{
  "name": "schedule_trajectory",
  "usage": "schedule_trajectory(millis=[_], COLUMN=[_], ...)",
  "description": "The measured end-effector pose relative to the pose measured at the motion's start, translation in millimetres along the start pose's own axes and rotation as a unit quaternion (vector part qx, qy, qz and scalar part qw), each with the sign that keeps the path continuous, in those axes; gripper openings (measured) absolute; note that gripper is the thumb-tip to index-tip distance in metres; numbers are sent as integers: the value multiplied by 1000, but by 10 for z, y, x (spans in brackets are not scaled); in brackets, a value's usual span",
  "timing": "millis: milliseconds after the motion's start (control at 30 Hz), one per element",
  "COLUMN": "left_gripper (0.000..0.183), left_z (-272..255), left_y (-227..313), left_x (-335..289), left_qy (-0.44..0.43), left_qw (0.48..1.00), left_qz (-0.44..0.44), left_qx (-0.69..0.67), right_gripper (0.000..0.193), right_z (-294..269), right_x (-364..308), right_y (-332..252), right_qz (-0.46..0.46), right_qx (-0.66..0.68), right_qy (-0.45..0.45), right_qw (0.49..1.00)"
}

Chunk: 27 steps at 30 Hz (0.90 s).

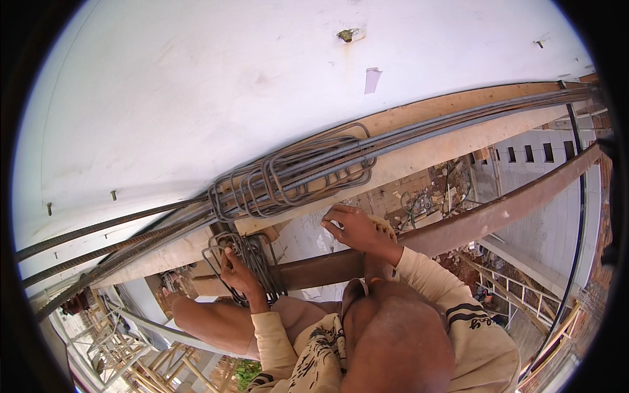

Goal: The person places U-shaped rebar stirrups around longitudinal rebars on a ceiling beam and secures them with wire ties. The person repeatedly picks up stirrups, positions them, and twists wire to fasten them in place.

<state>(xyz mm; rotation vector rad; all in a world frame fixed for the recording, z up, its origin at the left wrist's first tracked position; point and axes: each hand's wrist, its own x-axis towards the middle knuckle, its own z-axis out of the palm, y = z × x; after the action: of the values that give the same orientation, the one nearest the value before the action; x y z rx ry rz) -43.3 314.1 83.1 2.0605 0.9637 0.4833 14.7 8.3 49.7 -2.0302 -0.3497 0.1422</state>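
Observation:
My left hand [240, 275] is at a hanging bunch of bent steel stirrups [261, 262], its fingers closed on one of the outer loops. To the right, my right hand [357, 229] is raised above a brown metal beam [314, 272]. Its fingers are curled with the tips close together, and whatever may be between them is too small to make out. Ahead of both hands, more rectangular stirrups [272, 180] surround a bundle of long steel rebars [426, 128].
A large white wall [196, 85] with short protruding bolts fills the far side. Along its foot runs a plywood board [452, 137]. Below the beam, rubble and debris [426, 196] cover the ground. Scaffolding [137, 354] stands at lower left, and a black cable [580, 216] hangs at right.

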Motion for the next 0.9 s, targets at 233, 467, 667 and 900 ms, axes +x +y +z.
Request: schedule_trajectory(millis=[233,467,667,900], left_gripper=[38,41,36,40], left_z=[285,429,192,-67], left_y=[94,381,823,1496], left_x=[-183,-462,-597,-449], left_qy=[-16,-84,-131,-418], left_qw=[994,995,987,757], left_qz=[61,30,-37,-178], left_qx=[93,37,-86,-470], right_gripper=[16,16,19,37], right_z=[-84,-11,-130,-287], right_x=[43,51,89,40], right_y=[45,67,-34,-215], right_qz=[23,21,76,97], right_qx=[45,52,57,324], right_qy=[-15,-24,-63,-70], right_qw=[999,998,993,938])
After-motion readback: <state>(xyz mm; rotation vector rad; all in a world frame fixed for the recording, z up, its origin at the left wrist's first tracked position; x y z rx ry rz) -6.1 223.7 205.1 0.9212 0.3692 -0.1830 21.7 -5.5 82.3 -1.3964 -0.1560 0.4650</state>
